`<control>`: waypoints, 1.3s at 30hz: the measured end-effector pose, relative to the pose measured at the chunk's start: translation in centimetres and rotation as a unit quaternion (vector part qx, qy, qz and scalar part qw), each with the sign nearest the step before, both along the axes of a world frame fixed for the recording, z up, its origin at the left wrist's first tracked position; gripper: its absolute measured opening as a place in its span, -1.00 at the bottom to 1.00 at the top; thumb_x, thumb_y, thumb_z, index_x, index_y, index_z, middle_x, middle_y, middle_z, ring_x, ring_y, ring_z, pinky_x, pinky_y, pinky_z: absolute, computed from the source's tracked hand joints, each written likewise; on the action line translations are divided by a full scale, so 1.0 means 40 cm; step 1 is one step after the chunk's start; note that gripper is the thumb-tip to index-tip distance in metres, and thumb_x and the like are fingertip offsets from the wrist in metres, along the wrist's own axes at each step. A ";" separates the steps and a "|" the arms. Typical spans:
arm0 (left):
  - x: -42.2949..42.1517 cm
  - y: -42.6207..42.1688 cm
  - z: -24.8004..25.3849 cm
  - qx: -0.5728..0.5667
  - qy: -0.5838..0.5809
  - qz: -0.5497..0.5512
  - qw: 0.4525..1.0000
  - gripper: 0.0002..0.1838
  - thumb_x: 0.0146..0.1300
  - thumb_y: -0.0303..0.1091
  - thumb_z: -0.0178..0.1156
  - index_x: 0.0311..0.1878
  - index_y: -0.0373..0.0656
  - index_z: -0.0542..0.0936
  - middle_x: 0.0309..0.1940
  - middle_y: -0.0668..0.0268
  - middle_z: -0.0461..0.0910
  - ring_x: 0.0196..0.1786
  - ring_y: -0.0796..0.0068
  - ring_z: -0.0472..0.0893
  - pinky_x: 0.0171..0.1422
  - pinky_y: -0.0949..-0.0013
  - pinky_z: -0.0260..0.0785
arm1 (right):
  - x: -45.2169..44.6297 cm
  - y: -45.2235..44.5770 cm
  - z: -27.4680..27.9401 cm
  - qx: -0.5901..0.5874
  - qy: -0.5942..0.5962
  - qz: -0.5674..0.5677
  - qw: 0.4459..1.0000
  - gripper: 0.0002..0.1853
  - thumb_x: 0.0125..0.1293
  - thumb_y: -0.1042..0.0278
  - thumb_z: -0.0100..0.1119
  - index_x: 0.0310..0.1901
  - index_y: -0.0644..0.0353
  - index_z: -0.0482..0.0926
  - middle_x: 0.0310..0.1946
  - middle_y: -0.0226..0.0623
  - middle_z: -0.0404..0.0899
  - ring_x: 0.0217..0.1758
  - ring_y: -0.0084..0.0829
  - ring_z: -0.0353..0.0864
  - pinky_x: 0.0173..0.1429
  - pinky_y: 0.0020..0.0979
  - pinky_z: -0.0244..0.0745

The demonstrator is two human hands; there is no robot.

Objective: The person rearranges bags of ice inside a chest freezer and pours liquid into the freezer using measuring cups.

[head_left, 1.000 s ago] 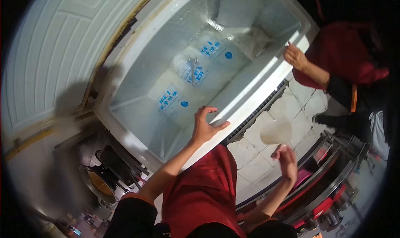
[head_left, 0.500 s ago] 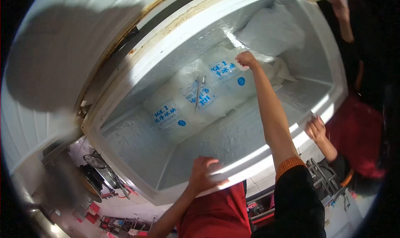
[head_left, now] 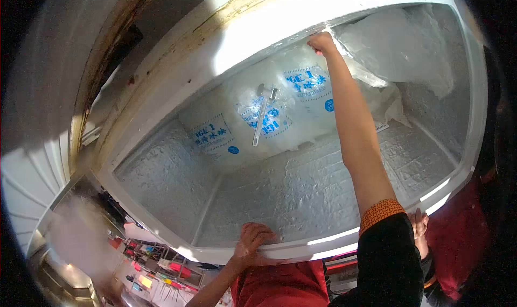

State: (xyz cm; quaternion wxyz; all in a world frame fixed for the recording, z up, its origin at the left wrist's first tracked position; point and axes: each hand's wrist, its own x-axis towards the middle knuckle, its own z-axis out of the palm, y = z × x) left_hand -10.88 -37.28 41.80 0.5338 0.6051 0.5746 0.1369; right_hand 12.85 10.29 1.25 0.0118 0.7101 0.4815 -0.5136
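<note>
Inside the open chest freezer (head_left: 334, 251), several clear bags of ice with blue lettering (head_left: 211, 130) lie in a row along the far wall. A silver hammer-shaped tool (head_left: 260, 121) rests on the middle bag, its head toward the far wall. My right hand (head_left: 322, 42) is closed in a fist above the bags, close to the far wall; what it holds, if anything, is hidden. With fingers curled over the near rim, my left hand (head_left: 256, 243) grips the freezer edge. A large translucent plastic bag (head_left: 401, 43) lies in the far right corner.
At the right, another person's hand (head_left: 418, 223) touches the near rim, with a red garment (head_left: 458, 242) beside it. The raised lid (head_left: 32, 167) stands at the left. Frost coats the inner walls. Cluttered shelves (head_left: 167, 266) show at the lower left.
The view has shifted closer over the freezer. My right fist has moved toward the far wall. My left hand stays on the near rim, and the other person's arm at upper right has left view.
</note>
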 end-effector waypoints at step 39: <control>0.016 -0.070 0.021 0.159 -0.056 0.014 0.986 -0.43 -0.19 -0.19 0.62 -0.12 -0.19 0.57 -0.18 0.21 0.59 -0.08 0.19 0.56 0.07 0.20 0.39 | 0.129 -1.273 1.373 0.230 0.376 -0.256 0.860 -0.78 0.43 0.29 0.14 -0.33 0.24 0.56 -0.43 -0.35 0.59 -0.30 -0.48 0.57 -0.14 -0.42 0.46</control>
